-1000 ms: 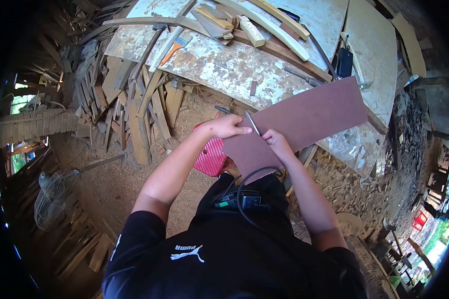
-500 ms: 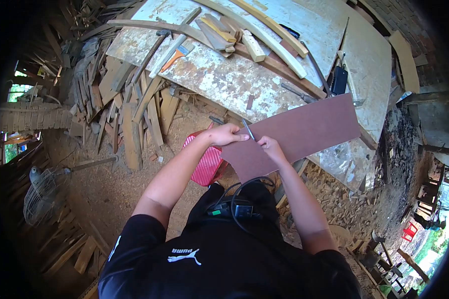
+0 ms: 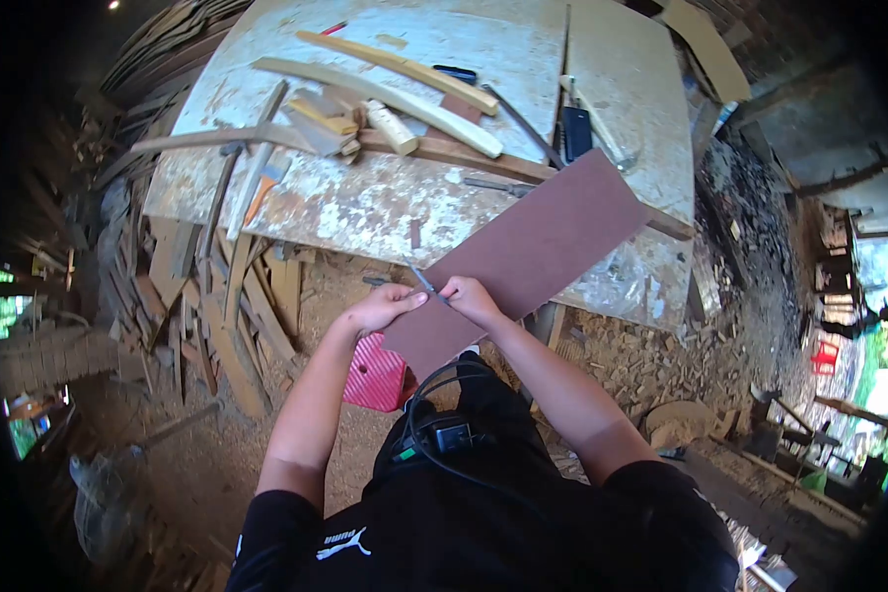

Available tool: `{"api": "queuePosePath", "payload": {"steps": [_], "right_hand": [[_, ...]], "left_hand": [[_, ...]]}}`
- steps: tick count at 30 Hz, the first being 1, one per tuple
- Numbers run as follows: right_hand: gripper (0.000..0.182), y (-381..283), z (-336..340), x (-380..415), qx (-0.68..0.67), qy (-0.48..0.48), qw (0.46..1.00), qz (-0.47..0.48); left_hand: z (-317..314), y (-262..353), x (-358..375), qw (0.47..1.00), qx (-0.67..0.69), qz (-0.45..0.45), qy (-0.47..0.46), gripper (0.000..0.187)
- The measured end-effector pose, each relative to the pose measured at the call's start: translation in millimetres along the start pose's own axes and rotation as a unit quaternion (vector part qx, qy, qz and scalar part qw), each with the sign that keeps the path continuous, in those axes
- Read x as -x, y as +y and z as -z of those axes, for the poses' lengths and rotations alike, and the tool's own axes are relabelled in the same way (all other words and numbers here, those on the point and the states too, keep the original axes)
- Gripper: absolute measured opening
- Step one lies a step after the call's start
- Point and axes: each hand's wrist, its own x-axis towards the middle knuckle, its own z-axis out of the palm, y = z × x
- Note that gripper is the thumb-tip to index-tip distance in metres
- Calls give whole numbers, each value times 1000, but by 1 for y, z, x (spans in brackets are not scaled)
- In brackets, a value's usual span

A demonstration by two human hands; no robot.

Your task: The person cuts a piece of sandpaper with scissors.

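Note:
A long reddish-brown sandpaper sheet [image 3: 548,232] slants from above my lap up over the table's front edge. My left hand [image 3: 383,307] is closed on its near left edge, the thumb on top and the other fingers mostly hidden. Close beside the thumb, my right hand [image 3: 472,301] pinches a thin metal blade [image 3: 421,277] that lies across the sheet, its tip pointing away from me. The exact kind of blade is too small to make out. Below the sheet's left end stands a red plastic stool [image 3: 373,375], partly covered.
On the paint-stained table [image 3: 335,212] lie curved wooden strips [image 3: 395,96], a paintbrush [image 3: 263,189], a hammer [image 3: 229,163], a chisel-like tool [image 3: 498,185] and a black phone-like object [image 3: 576,133]. Scrap boards [image 3: 232,355] lean at left. A fan [image 3: 113,503] stands lower left.
The view has shifted, and the table sits further left. The sandpaper now slants more steeply, its far end raised in view. Both hands keep their hold, with the blade still across the sheet.

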Motion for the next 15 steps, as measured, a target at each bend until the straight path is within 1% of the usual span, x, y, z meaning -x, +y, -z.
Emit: {"api": "queuePosePath", "payload": {"steps": [3,5,6,8,10,12,13,15], "right_hand": [[31,-47,16,24,21,34,998,-48],[33,-97,43,59,21,103,993,-56],[34,-108,57,75,21,136,989,-59],[38,-79,81,95,77,277,957,29],[38,-61,105,122,99,358,927,-45],[38,-38,114,138,71,405,909,-70],[38,-27,117,142,57,430,897,-82],[44,-13,110,138,41,433,895,-98]], "left_hand": [[-8,16,13,1000,-5,-13,28,46],[-9,10,25,997,12,-23,76,46],[-6,5,34,994,20,-28,100,46],[2,-18,50,980,76,-48,175,45],[12,-46,72,955,153,-59,247,44],[17,-75,93,916,253,-64,304,44],[20,-94,103,904,281,-61,317,45],[20,-132,121,887,317,-47,332,47]]}}
